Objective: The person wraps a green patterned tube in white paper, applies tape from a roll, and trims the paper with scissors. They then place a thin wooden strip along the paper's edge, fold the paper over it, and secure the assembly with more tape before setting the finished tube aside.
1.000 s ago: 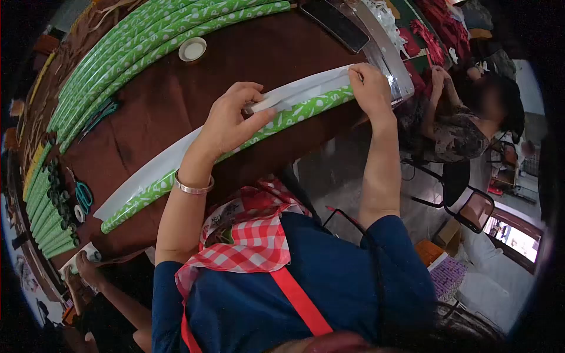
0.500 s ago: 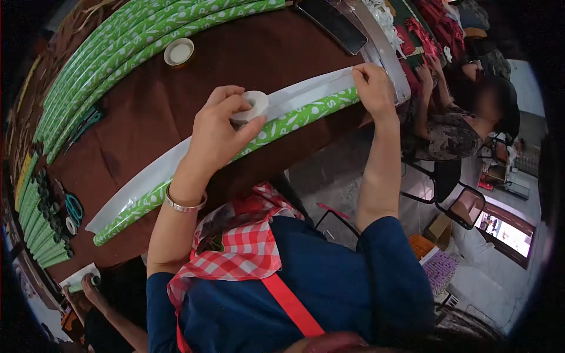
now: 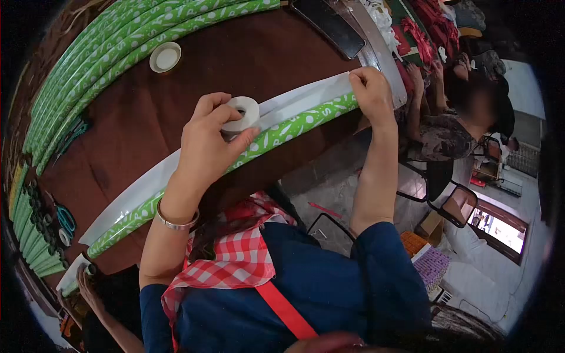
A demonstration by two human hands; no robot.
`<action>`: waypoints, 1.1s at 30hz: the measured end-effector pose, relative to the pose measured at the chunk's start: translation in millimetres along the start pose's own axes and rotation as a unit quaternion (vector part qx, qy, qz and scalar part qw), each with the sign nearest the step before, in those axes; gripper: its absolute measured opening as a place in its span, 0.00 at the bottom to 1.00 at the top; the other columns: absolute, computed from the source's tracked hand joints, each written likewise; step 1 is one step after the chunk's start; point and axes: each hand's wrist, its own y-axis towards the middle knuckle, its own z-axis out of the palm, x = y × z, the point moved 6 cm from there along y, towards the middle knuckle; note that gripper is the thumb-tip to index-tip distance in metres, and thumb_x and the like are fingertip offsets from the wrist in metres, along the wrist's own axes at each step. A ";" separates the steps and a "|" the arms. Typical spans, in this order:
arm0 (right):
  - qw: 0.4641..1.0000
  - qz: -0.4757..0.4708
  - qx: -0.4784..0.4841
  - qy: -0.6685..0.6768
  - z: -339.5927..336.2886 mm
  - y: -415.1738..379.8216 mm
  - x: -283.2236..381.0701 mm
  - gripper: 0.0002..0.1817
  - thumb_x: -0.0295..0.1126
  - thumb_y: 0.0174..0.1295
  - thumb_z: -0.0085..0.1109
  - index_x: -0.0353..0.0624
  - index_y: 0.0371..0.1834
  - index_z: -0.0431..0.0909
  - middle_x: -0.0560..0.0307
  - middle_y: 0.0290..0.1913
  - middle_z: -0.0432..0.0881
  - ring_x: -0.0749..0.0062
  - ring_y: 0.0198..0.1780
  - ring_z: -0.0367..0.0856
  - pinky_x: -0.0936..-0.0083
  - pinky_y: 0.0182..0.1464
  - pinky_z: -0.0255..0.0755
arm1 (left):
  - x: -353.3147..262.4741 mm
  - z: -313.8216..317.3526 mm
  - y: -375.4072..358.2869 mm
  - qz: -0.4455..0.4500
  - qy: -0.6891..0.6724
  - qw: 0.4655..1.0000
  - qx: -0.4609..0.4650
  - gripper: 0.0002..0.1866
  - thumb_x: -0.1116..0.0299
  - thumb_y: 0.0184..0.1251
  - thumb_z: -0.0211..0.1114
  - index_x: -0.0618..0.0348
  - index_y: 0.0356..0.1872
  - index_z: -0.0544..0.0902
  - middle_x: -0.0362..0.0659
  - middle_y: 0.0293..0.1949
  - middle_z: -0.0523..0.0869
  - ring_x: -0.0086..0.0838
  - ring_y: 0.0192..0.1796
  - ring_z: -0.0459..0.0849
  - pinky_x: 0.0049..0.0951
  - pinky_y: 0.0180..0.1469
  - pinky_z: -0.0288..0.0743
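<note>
On the brown bench (image 3: 176, 100) the landmark is the long green-patterned roll (image 3: 276, 130) lying along the near edge, with a white strip (image 3: 306, 97) running along its far side. Far to the left of that roll lie short green tubes (image 3: 26, 235) and teal-handled scissors (image 3: 65, 219); beyond it, a stack of like green rolls (image 3: 118, 41) and a spare tape reel (image 3: 165, 57).

Over the roll's middle, the left hand (image 3: 206, 141) pinches a small reel of white tape (image 3: 242, 113) between thumb and fingers, the reel standing on edge just above the white strip. At the roll's right end, the right hand (image 3: 371, 94) has its grip pressed together on the end of the strip, holding it down against the roll.

The step in hand looks like running tape along the seam where strip meets roll. The next move likely calls for a steady pull of the reel leftward along the roll while the right hand anchors the end, so the tape lies straight.

Right of the roll's end, another person (image 3: 447, 129) sits at their own work.
</note>
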 end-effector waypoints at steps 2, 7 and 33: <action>1.000 -0.010 -0.002 -0.013 0.0 0.8 0.3 0.10 0.32 0.60 0.57 0.35 0.34 0.82 0.45 0.35 0.83 0.51 0.39 0.81 0.61 0.44 0.73 | 0.4 0.0 -0.4 0.002 -0.003 1.000 -0.001 0.16 0.64 0.51 0.76 0.65 0.34 0.83 0.50 0.51 0.80 0.40 0.39 0.86 0.33 0.40 0.82; 0.999 -0.013 0.001 -0.040 -1.1 2.9 4.0 0.12 0.33 0.61 0.58 0.33 0.35 0.81 0.45 0.34 0.84 0.56 0.37 0.83 0.66 0.42 0.74 | 2.2 -0.5 1.0 0.017 -0.021 1.000 -0.006 0.15 0.65 0.53 0.72 0.66 0.35 0.82 0.52 0.51 0.79 0.42 0.38 0.86 0.34 0.40 0.82; 0.992 -0.020 0.003 -0.126 -2.7 5.4 20.3 0.09 0.33 0.59 0.58 0.37 0.31 0.79 0.47 0.34 0.82 0.50 0.39 0.80 0.59 0.43 0.72 | 0.2 -4.3 0.3 -0.006 0.060 0.997 -0.045 0.13 0.66 0.49 0.75 0.62 0.31 0.84 0.49 0.51 0.80 0.40 0.34 0.86 0.34 0.36 0.81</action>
